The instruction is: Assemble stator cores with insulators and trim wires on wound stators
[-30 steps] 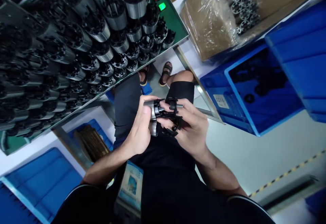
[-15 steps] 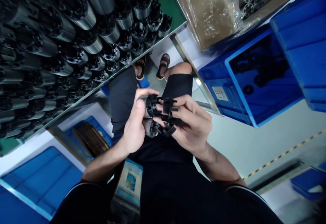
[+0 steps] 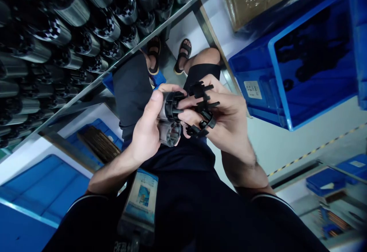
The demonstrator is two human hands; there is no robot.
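My left hand (image 3: 146,126) is wrapped around two short metal cylinders, held side by side over my lap. The upper cylinder (image 3: 162,109) carries a black pronged plastic ring (image 3: 172,109) at its right end. Slots show inside the bare end of the lower cylinder (image 3: 169,134). My right hand (image 3: 226,114) is closed on several loose black pronged plastic rings (image 3: 204,107), bunched in its fingers. Its fingertips touch or nearly touch the ring on the upper cylinder; exact contact is hard to make out.
Rows of similar metal cylinders with black ends (image 3: 97,26) fill the bench at upper left. A blue bin (image 3: 282,88) at right holds dark parts. A plastic-wrapped carton (image 3: 243,0) sits at upper right, and flattened cardboard (image 3: 99,143) lies below the bench.
My right hand has drawn rightward from the cylinders with its loose rings, uncovering the lower cylinder's end. My left hand still grips both cylinders. The head view has shifted.
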